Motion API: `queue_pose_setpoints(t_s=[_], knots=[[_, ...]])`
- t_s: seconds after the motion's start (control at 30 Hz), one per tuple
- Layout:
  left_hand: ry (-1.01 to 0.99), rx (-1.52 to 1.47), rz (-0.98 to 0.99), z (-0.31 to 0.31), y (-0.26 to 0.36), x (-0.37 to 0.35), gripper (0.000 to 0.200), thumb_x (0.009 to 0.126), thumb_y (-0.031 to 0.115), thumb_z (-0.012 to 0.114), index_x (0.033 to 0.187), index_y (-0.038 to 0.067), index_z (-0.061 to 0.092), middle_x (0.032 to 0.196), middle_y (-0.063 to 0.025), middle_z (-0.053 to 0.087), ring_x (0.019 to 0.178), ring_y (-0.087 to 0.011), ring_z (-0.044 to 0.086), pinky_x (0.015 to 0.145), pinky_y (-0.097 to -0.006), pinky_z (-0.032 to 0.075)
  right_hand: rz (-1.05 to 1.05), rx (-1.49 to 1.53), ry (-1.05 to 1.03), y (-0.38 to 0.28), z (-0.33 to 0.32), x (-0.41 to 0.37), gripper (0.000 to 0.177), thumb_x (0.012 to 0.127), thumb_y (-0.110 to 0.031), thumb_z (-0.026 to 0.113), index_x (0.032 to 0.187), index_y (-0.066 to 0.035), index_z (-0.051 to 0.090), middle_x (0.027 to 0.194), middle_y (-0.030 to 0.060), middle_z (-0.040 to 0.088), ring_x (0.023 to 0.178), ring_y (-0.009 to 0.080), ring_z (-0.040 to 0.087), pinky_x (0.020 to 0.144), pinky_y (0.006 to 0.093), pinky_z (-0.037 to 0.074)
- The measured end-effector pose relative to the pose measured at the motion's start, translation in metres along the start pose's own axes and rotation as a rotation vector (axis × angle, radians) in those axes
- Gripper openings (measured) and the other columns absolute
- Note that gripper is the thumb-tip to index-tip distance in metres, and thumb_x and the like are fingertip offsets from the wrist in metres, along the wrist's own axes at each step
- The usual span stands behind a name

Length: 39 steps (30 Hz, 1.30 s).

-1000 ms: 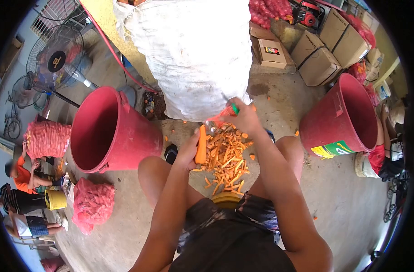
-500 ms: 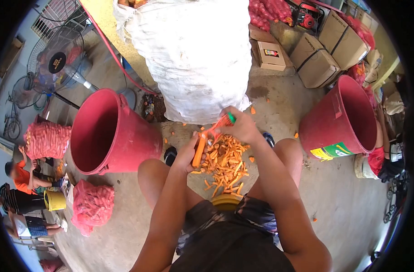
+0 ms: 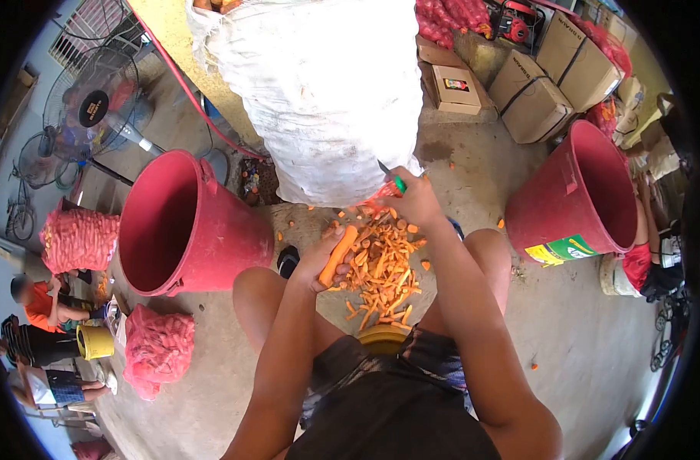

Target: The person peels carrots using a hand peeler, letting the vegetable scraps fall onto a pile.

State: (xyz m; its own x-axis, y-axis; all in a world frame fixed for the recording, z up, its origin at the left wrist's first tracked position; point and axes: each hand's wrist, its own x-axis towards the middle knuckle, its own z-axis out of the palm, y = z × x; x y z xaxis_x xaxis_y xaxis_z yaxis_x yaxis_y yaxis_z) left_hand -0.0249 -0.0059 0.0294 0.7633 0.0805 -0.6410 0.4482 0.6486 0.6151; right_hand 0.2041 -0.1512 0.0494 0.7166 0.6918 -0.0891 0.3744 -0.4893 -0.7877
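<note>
My left hand (image 3: pixel 321 257) is closed around a peeled orange carrot (image 3: pixel 339 255), held tilted beside the heap. My right hand (image 3: pixel 413 201) is a little farther off, apart from the carrot. It grips a red-orange peeler (image 3: pixel 382 195), partly blurred, together with a green-handled knife (image 3: pixel 399 184) whose short dark blade points away from me. Below both hands, between my knees, lies a heap of carrot peelings and cut pieces (image 3: pixel 380 268). The rim of a yellow container (image 3: pixel 382 335) shows at my lap, mostly hidden.
A large white sack (image 3: pixel 327 100) stands straight ahead. Red tubs stand at the left (image 3: pixel 235 238) and right (image 3: pixel 545 203). Net bags of carrots (image 3: pixel 160 345) and a pedestal fan (image 3: pixel 93 107) are at left, near several people. Cardboard boxes (image 3: pixel 530 100) sit at far right.
My right hand has pulled the peeler off the carrot, up and slightly right, and the knife blade now shows. My left hand keeps the carrot, tilted a little more.
</note>
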Motion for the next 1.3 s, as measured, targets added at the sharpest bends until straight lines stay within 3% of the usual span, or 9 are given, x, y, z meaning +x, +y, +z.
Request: queue_pose_setpoints(t_s=[0.23, 0.4, 0.7, 0.8, 0.87, 1.0, 1.13, 1.2, 1.3], knots=[[0.101, -0.347, 0.203, -0.003, -0.003, 0.014, 0.043, 0.11, 0.051, 0.051, 0.146, 0.028, 0.054, 0.081, 0.0015, 0.059, 0.06, -0.0097, 0.054, 0.054, -0.023, 0.044, -0.171, -0.127, -0.062, 0.005, 0.019, -0.01, 0.037, 0.087, -0.021, 0.079, 0.121, -0.015, 0.066, 0.096, 0.0187, 0.074, 0.091, 0.0393, 0.073, 0.079, 0.0479, 0.057], [0.212, -0.62, 0.407, -0.026, 0.002, 0.04, 0.019, 0.105, 0.03, 0.066, 0.111, 0.012, 0.064, 0.084, -0.0004, 0.064, 0.071, -0.0135, 0.067, 0.053, -0.0265, 0.055, -0.403, -0.167, -0.091, -0.008, 0.051, -0.033, 0.032, 0.091, -0.013, 0.07, 0.123, -0.011, 0.064, 0.104, 0.021, 0.074, 0.099, 0.0424, 0.071, 0.083, 0.0514, 0.057], [0.37, -0.782, 0.449, -0.014, -0.002, 0.056, 0.01, 0.104, 0.013, 0.06, 0.101, 0.004, 0.064, 0.091, -0.0048, 0.07, 0.07, -0.0134, 0.067, 0.053, -0.0246, 0.053, -0.381, -0.356, -0.095, -0.035, 0.083, -0.051, 0.042, 0.091, -0.016, 0.067, 0.13, -0.006, 0.054, 0.113, 0.0213, 0.068, 0.099, 0.0438, 0.072, 0.083, 0.055, 0.057], [0.353, -0.698, 0.412, -0.026, -0.012, 0.065, 0.013, 0.107, 0.016, 0.056, 0.102, 0.006, 0.063, 0.09, -0.0033, 0.067, 0.071, -0.0121, 0.066, 0.052, -0.025, 0.053, -0.303, -0.382, -0.064, -0.03, 0.086, -0.038, 0.041, 0.093, -0.019, 0.068, 0.13, -0.004, 0.055, 0.116, 0.0227, 0.069, 0.101, 0.0458, 0.071, 0.086, 0.0544, 0.058], [0.333, -0.647, 0.394, -0.032, -0.015, 0.065, 0.017, 0.109, 0.02, 0.053, 0.104, 0.006, 0.062, 0.09, -0.0018, 0.067, 0.073, -0.0107, 0.065, 0.052, -0.0246, 0.053, 0.064, -0.42, -0.187, -0.017, 0.073, -0.02, 0.038, 0.095, -0.021, 0.068, 0.128, -0.003, 0.058, 0.121, 0.0231, 0.07, 0.107, 0.0449, 0.071, 0.089, 0.0536, 0.058], [0.547, -0.596, 0.454, -0.032, 0.019, 0.022, 0.015, 0.108, 0.022, 0.056, 0.103, 0.009, 0.063, 0.081, -0.0016, 0.061, 0.063, -0.0123, 0.059, 0.047, -0.0198, 0.045, 0.041, -0.688, -0.285, 0.015, 0.032, 0.017, 0.036, 0.092, -0.019, 0.072, 0.122, -0.002, 0.063, 0.117, 0.0244, 0.072, 0.111, 0.0425, 0.071, 0.091, 0.0519, 0.059], [-0.218, -1.179, 1.0, -0.135, 0.088, -0.029, 0.019, 0.104, 0.021, 0.06, 0.099, 0.002, 0.063, 0.084, -0.0084, 0.064, 0.075, -0.0168, 0.068, 0.063, -0.0244, 0.063, -0.021, -0.745, -0.166, -0.016, -0.021, 0.027, 0.025, 0.089, -0.012, 0.067, 0.113, -0.002, 0.066, 0.106, 0.0247, 0.073, 0.105, 0.0406, 0.072, 0.091, 0.051, 0.058], [-0.003, -1.497, 1.117, -0.121, 0.123, -0.06, 0.032, 0.107, 0.03, 0.055, 0.121, 0.002, 0.064, 0.108, -0.0101, 0.073, 0.1, -0.0257, 0.073, 0.081, -0.0369, 0.065, -0.092, -0.707, -0.049, 0.002, -0.035, 0.04, 0.023, 0.091, -0.011, 0.062, 0.112, -0.001, 0.066, 0.102, 0.0249, 0.073, 0.103, 0.0413, 0.072, 0.089, 0.0519, 0.057], [-0.056, -1.1, 1.156, -0.136, 0.123, -0.014, 0.033, 0.109, 0.036, 0.052, 0.119, 0.009, 0.066, 0.111, -0.0083, 0.075, 0.104, -0.0278, 0.072, 0.089, -0.0455, 0.06, -0.129, -0.506, 0.026, 0.025, -0.043, 0.044, 0.021, 0.094, -0.013, 0.06, 0.111, -0.004, 0.067, 0.101, 0.0241, 0.073, 0.101, 0.0438, 0.07, 0.087, 0.0529, 0.055]])
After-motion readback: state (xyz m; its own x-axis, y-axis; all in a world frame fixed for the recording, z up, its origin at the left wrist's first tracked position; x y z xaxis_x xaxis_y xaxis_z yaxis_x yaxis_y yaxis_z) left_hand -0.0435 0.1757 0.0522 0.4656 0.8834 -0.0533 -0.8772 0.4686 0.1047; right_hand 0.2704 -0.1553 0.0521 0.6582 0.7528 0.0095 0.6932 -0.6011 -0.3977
